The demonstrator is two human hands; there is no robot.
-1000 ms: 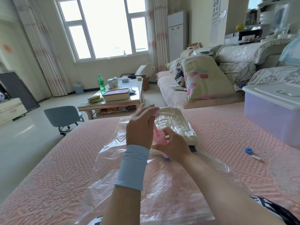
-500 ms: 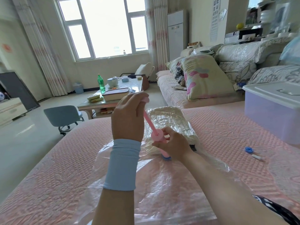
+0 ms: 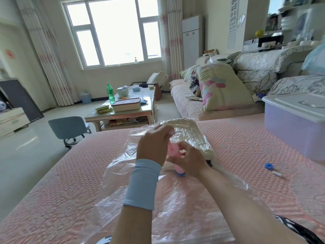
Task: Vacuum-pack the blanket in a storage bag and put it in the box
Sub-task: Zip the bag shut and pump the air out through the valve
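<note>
Pumping air out: left hand (image 3: 153, 145) gripping plunger of pink hand pump (image 3: 173, 151), right hand (image 3: 190, 163) clasping barrel over storage bag (image 3: 184, 208) valve (image 3: 181, 174). Next needing full strokes, barrel sealed square.

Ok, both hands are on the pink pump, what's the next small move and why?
Probably draw the handle up with the left hand while the right hand steadies the pump on the blue valve: the hands sit close together, so it looks pushed in, and the storage bag lies loose around the blanket.
</note>
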